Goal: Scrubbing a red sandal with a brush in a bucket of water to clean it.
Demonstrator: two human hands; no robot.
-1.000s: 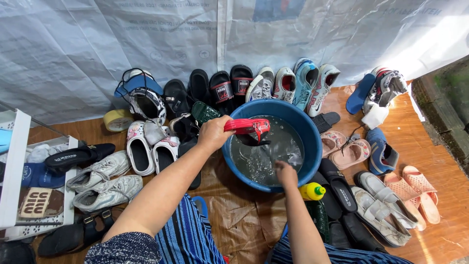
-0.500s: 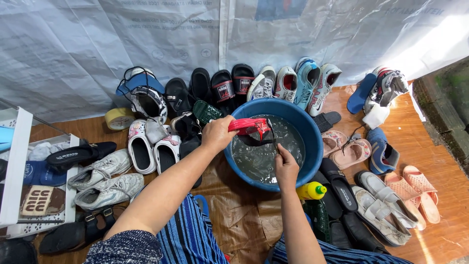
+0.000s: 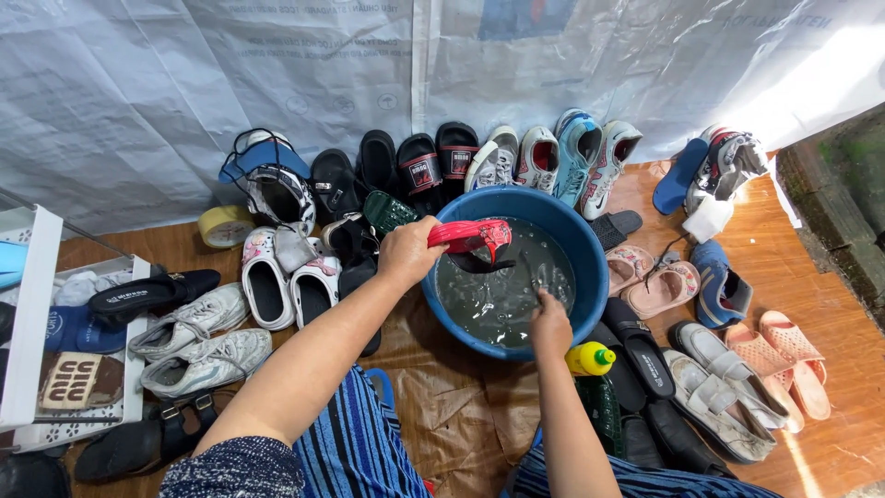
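Shoes lay all about on the wooden floor (image 3: 830, 304), and the account ran from the left side across. Far out from the left hand's fingers, a white shelf rack (image 3: 37, 304) held a black slipper (image 3: 152, 293). Nearer, a pair of white sneakers (image 3: 198, 341) lay beside white clogs (image 3: 281, 281), with a yellow tape roll (image 3: 224, 225) behind them against the plastic sheet (image 3: 184, 83).

The left hand (image 3: 406, 254) reached over the near rim of the blue basin (image 3: 576, 231), its fingers clenched around the heel end of a red sandal (image 3: 472, 237). That sandal was held just above the dark soapy water, at the basin's left side. A dark shape hung directly below it, too unclear to name.

The right hand (image 3: 550, 323) rested at the basin's front edge, fingers closed around a thin dark handle that dipped into the water; what the handle belonged to could not be told.

Just beside the right hand's fingers, outside the basin, stood a yellow bottle (image 3: 590, 359) with a green cap. Farther out lay black slides (image 3: 645, 355), grey strapped shoes (image 3: 724, 387) and pink sandals (image 3: 784, 355).
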